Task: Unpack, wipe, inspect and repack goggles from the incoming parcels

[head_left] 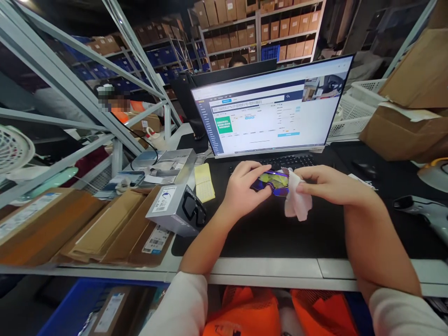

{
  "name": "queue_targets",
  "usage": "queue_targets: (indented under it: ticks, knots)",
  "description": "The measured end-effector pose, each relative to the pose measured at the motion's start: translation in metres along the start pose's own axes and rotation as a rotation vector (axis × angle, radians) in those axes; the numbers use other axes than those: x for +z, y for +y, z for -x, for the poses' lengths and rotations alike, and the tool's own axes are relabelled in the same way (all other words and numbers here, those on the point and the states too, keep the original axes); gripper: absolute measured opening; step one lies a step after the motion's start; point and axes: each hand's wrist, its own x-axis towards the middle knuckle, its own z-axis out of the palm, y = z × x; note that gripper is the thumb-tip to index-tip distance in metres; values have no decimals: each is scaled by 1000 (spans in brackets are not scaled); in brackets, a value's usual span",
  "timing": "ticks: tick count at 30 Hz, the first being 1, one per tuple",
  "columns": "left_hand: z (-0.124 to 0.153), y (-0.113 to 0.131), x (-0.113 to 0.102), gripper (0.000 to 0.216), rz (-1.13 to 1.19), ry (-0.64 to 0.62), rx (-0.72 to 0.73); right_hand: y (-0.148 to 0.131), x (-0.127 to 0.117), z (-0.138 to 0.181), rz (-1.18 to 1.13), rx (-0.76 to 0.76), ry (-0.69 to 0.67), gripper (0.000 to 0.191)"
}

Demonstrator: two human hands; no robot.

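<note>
While our left hand (pixel 241 189) grips the left end of a purple-and-yellow lens (pixel 276 180), its fingers parted only by the lens, forefinger above and thumb below, our right hand (pixel 324 183) pinches a white cloth (pixel 297 203) between thumb and fingers at the lens's right end. The lens sits between the fingers of both hands, over the black mat (pixel 273 235). Just beyond the fingers we have the keyboard (pixel 297 161), then the monitor (pixel 266 126). Towards us, room runs across the mat to the pale front edge of the table (pixel 273 270). Left of the left fingers stands a grey box (pixel 171 212); right of the right fingers lies a scanner (pixel 422 210).
</note>
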Motion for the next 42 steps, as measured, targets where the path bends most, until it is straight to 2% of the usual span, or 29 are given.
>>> queue_targets:
  ticks: [5, 11, 14, 22, 42]
  knots:
    - [3, 9, 14, 30, -42, -38, 88, -9, 17, -12, 78, -17, 134, 48]
    - [0, 6, -1, 37, -41, 69, 29, -3, -4, 2, -45, 24, 14, 47]
    - [0, 4, -5, 37, -19, 86, 23, -1, -10, 6, -92, 23, 1, 46]
    - [0, 3, 0, 38, 2, 98, -11, 0, -8, 2, -220, 62, -11, 49]
    - [0, 2, 2, 38, 13, 160, 59, -1, -9, 7, -262, 33, -47, 43]
